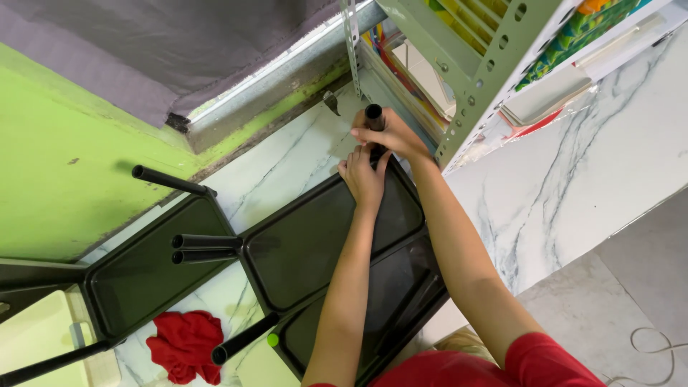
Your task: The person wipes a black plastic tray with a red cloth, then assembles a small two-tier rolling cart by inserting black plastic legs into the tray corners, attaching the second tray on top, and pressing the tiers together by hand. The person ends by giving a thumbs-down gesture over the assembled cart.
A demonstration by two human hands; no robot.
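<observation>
Two hands on one black tube [374, 116] at the far corner of the middle black tray [326, 240]. Right hand [390, 136] is closed around the tube near its top, fingers wrapped, open tube end showing above them. Left hand [363, 179] sits just below it, fingers curled, pinching at the tube's base where it meets the tray corner; exact grip hidden by the fingers. Tube stands upright, beside the grey-green slotted shelf post [473, 93]. Second black tray [147, 269] lies left, with tubes sticking up at its corners. Third tray [387, 294] lies under the forearms. Red cloth [185, 344] lies on the marble floor [573, 186], near left.
</observation>
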